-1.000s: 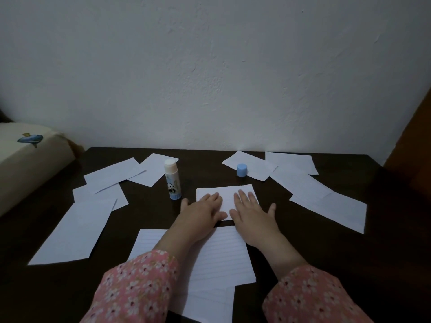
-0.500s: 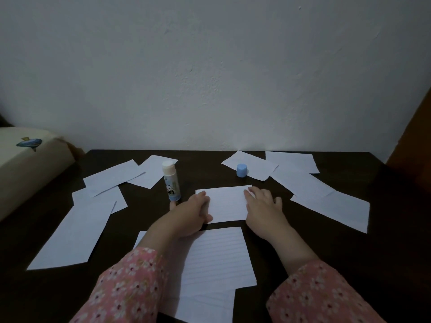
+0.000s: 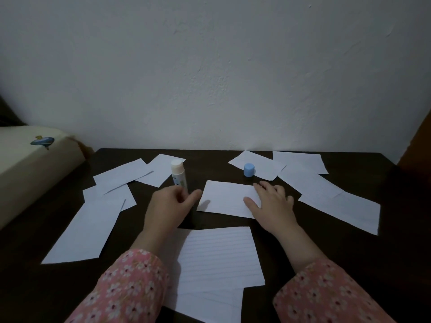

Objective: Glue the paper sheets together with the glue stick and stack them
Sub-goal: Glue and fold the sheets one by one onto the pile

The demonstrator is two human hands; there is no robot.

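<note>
An uncapped white glue stick (image 3: 178, 172) stands upright on the dark table (image 3: 349, 248). My left hand (image 3: 169, 207) is at its base with curved fingers in front of it and the thumb a little apart on its right. A small white sheet (image 3: 225, 198) lies flat just right of the stick. On that sheet's right end my right hand (image 3: 271, 202) rests with spread, straight fingers. Nearer to me lies a lined sheet (image 3: 219, 255) on top of other sheets. The blue cap (image 3: 248, 169) stands behind the small sheet.
Several loose sheets lie scattered at the left (image 3: 86, 231) and at the right (image 3: 338, 206) of the table. A cream cushion (image 3: 35, 164) adjoins the table's left edge. A white wall stands right behind the table.
My left hand left the small sheet and moved left to the base of the glue stick. My right hand slid to the sheet's right end. The sheet stays flat.
</note>
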